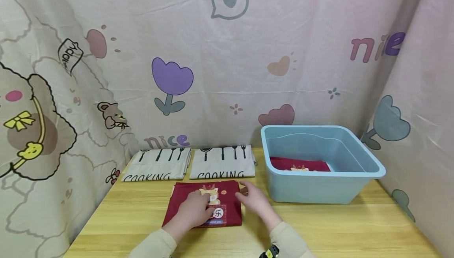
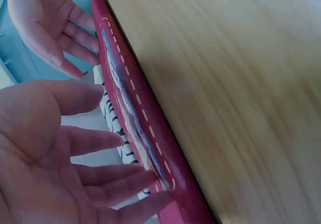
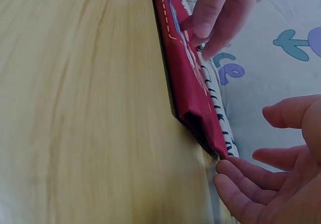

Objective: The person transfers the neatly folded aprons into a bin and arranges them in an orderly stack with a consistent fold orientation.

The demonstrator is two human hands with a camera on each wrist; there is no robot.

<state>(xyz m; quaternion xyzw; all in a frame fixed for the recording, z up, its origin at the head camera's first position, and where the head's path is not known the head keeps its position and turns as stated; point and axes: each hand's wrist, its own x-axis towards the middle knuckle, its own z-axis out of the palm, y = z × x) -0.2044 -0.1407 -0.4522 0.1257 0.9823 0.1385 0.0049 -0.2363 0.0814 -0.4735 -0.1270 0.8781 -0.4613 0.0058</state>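
Observation:
A folded dark red cloth (image 1: 230,195) with a cartoon animal and a dashed-line patch lies flat on the wooden table. My left hand (image 1: 195,210) rests on its middle, the fingers spread and loosely bent. In the left wrist view those fingertips touch the printed patch. At the cloth's right edge is my right hand (image 1: 254,199), its fingertips by the far right corner. From the right wrist view, the right hand (image 3: 286,174) has lower fingertips against the fold's end, with thumb and fingers apart. Neither hand grips the cloth.
Two folded white cloths, the left one (image 1: 156,165) and the right one (image 1: 222,163), printed COOKING, lie behind the red cloth. A light blue plastic tub (image 1: 319,187) stands at the right, holding another red cloth (image 1: 301,164). A patterned curtain (image 1: 220,53) hangs around the table.

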